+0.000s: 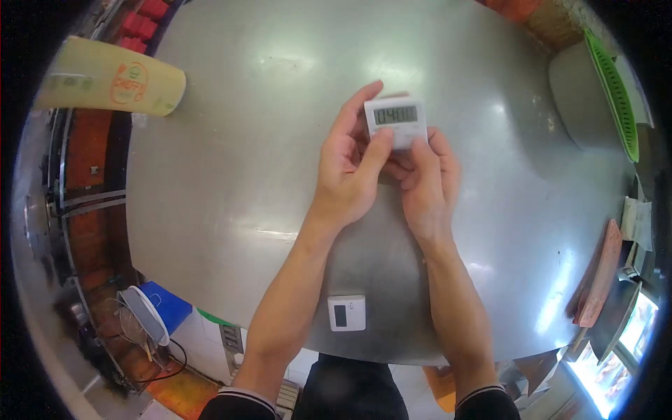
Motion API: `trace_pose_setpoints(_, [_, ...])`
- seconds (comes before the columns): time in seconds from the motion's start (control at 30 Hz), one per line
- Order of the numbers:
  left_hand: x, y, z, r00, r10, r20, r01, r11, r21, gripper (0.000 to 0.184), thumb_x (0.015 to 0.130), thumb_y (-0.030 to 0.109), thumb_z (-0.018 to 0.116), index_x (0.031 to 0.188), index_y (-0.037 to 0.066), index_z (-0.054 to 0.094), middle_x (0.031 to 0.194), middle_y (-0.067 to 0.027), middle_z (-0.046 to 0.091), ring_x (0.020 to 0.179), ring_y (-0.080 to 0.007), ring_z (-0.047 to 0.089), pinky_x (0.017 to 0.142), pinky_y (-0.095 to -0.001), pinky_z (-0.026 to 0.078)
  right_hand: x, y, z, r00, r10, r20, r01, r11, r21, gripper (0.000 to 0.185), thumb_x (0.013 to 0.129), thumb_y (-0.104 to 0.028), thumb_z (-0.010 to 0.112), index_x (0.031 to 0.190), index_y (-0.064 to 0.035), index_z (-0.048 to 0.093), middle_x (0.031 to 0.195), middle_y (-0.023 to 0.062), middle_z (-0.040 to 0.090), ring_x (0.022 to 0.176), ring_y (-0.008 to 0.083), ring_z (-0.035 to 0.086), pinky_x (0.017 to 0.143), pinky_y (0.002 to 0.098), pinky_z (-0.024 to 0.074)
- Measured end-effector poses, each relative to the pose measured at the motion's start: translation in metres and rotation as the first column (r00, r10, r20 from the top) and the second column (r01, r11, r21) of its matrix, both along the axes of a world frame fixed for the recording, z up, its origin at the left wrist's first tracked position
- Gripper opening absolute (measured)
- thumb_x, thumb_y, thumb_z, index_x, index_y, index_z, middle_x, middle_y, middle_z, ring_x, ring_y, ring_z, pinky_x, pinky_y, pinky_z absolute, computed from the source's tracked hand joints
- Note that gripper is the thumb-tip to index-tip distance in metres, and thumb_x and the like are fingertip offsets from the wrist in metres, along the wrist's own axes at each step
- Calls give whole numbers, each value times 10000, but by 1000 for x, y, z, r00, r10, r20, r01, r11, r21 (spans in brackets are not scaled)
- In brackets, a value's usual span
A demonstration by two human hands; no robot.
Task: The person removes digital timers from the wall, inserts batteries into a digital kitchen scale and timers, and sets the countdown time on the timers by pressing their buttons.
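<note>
A small white digital timer is held up over the metal table, its grey display showing digits that look like 04:00. My left hand grips it from the left, thumb on the lower front and fingers behind. On the other side my right hand holds its lower right, thumb pressed to the front near the buttons. The fingers behind the timer are partly hidden. Between my forearms, near the table's front edge, lies a second white timer with a dark display, touched by neither hand.
The round-edged metal table spreads around my hands. At its back left lies a yellowish cylinder with a red logo. A grey container with a green rim stands back right. A reddish board leans at the right edge.
</note>
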State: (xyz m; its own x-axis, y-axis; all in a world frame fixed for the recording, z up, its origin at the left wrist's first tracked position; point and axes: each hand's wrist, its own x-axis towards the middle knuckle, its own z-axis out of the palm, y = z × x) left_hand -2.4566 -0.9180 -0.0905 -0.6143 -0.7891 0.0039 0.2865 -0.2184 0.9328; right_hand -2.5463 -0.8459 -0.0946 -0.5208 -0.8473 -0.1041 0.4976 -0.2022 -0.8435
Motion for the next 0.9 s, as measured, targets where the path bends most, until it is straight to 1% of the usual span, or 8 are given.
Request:
trace_pose_setpoints(0.07, [-6,1,-3,989,85,-120,-92,994,-58,574,984,25,537,1509,35,304,1253,-115,601,1077,-125,598,933,-283,516,1,-1,-1,998,4,-60,-2,1000,19,276,1054,-158,420,1218,39,522,1109,136,653,983,201,680,871,329,570])
trace_pose_setpoints(0.1, [-7,4,0,990,116,-85,-121,990,-66,590,975,22,547,1514,58,309,1173,-110,634,1029,-112,620,866,-257,529,1,0,0,997,4,-78,-1,999,33,284,1055,-162,420,1219,43,528,1104,135,655,974,200,683,867,330,571])
trace_pose_setpoints(0.23, [0,4,-5,998,39,-40,-43,993,-106,599,968,16,552,1513,82,312,1157,-116,656,993,-107,640,840,-239,520,-1,2,3,997,40,-69,-37,999,38,293,1057,-172,433,1210,47,555,1075,122,660,934,180,685,840,320,575])
trace_pose_setpoints(0.3, [-1,5,-4,993,13,-116,-11,1000,18,592,964,19,555,1500,94,314,1079,-101,682,956,-101,647,812,-222,508,-1,4,-2,995,36,-94,-33,999,32,289,1055,-170,441,1200,48,563,1066,115,660,920,173,685,825,314,576])
trace_pose_setpoints(0.53, [-1,9,4,995,56,-83,-54,998,32,577,954,12,556,1475,74,315,1020,-87,687,912,-98,652,786,-219,518,2,6,-6,977,0,-215,16,997,74,253,1034,-127,477,1171,56,584,1023,97,664,896,133,673,779,269,567])
trace_pose_setpoints(0.63, [2,9,-1,995,34,-90,-31,999,43,567,942,4,556,1461,53,332,1041,-85,673,930,-97,647,801,-223,527,4,7,-3,993,-38,-115,43,998,36,240,1020,-102,480,1164,57,589,999,87,664,870,108,658,760,253,557])
trace_pose_setpoints(0.73, [1,9,-1,998,32,-60,-30,999,35,509,926,-11,549,1413,30,406,1069,-79,650,941,-88,634,794,-224,532,6,5,-3,982,-74,-171,88,993,74,175,997,-99,530,1036,40,630,926,37,664,813,57,579,714,242,509])
trace_pose_setpoints(0.9, [1,7,-8,996,17,-92,-17,1000,3,428,904,-42,532,1328,9,506,1091,-72,633,949,-84,621,803,-225,528,6,6,0,981,-77,-180,91,993,71,184,993,-96,535,1054,46,634,941,42,668,817,58,581,715,240,511])
